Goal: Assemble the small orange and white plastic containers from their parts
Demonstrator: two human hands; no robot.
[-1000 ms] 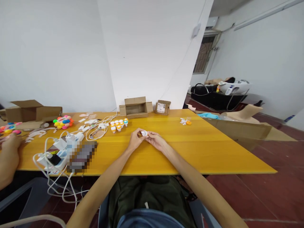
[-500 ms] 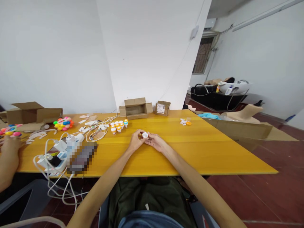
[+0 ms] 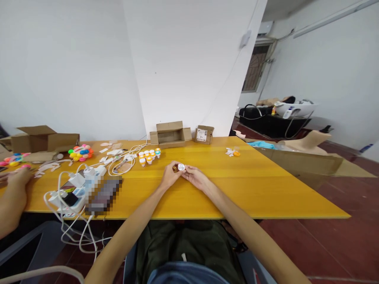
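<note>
In the middle of the view I hold a small amber pill bottle with a white cap (image 3: 181, 167) over the table. My left hand (image 3: 170, 174) is closed around its amber body. The fingers of my right hand (image 3: 194, 175) are closed at the white cap's right edge. The bottle is tilted, so the cap's round top faces me. To the left of my hands stands a cluster of several small orange-and-white bottles (image 3: 149, 156), one with a teal band. Farther right on the table lie small white pieces and an orange piece (image 3: 236, 153).
Behind my hands sit an open cardboard box (image 3: 171, 137) and a smaller carton (image 3: 204, 135). A power strip (image 3: 94, 174) with white cables and a phone (image 3: 105, 195) lie left. At the far left, another person's hand (image 3: 17, 181) is near colourful balls (image 3: 80, 153).
My view has shifted slightly. Both hands stay on the bottle, with only slight movement at the cap. The other person's hand at the far left has moved a little.
</note>
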